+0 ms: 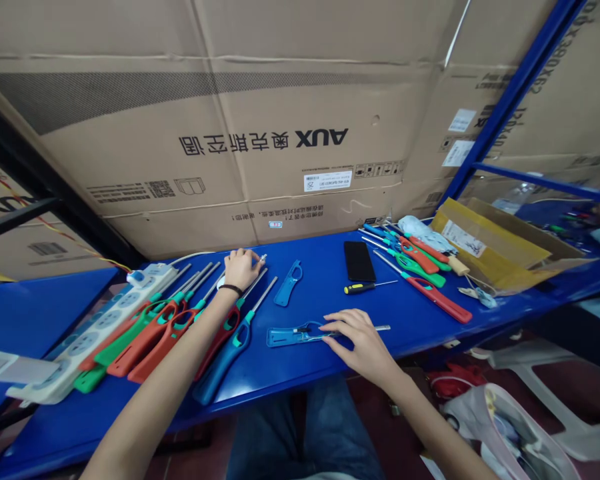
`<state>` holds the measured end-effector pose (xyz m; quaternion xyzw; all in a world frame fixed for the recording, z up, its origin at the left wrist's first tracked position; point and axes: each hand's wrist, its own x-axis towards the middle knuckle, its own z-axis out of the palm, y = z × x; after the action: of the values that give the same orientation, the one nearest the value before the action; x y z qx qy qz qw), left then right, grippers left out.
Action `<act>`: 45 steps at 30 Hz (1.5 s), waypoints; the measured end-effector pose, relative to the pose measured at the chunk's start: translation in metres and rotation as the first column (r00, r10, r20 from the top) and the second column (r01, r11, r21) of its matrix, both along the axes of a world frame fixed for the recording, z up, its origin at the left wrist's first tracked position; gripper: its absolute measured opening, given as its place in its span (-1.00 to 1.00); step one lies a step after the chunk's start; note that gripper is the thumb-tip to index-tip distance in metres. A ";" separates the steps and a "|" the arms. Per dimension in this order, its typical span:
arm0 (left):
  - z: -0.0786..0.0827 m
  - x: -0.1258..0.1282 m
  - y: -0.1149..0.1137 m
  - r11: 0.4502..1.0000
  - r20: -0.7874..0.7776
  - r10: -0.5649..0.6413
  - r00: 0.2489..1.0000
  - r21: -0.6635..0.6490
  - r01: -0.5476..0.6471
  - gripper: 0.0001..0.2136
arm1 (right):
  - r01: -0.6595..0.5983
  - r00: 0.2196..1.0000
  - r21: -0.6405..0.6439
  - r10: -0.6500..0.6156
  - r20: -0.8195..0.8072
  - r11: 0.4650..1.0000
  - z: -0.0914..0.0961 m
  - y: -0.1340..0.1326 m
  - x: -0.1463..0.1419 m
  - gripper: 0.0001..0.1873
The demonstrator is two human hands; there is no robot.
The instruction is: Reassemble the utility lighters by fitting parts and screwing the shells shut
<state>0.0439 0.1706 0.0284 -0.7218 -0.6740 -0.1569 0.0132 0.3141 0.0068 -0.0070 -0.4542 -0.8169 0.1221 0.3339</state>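
Observation:
My left hand (243,269) reaches to the back of the table, its fingers closed at a small pale piece (263,259) too small to name. Beneath that wrist lie several long-nosed gas lighters in orange, green, red and blue; the nearest is a blue lighter (230,347). My right hand (359,343) has thumb and fingers around the tube end of an opened blue lighter half (285,335). Black and thin wire-like parts show inside this shell, and its metal tube (383,327) pokes out past the hand. Between the hands lies a loose blue shell half (289,285).
A black phone (359,261) and a yellow-black screwdriver (360,288) lie right of centre. More lighters, including a red lighter (440,300), rest beside a yellow-taped carton (495,247). A white power strip (105,327) runs along the left. Cardboard (260,180) walls the back.

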 end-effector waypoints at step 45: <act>-0.033 0.025 -0.164 0.867 0.205 -0.493 0.845 0.197 0.458 -0.90 | -0.177 0.974 -0.131 0.193 0.121 0.975 0.020 0.026 -0.030 -0.94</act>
<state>0.0690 0.0063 -0.0045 -0.8382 -0.4570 -0.2915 -0.0599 0.2842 0.0325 0.0126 -0.4022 -0.8674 0.1707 0.2382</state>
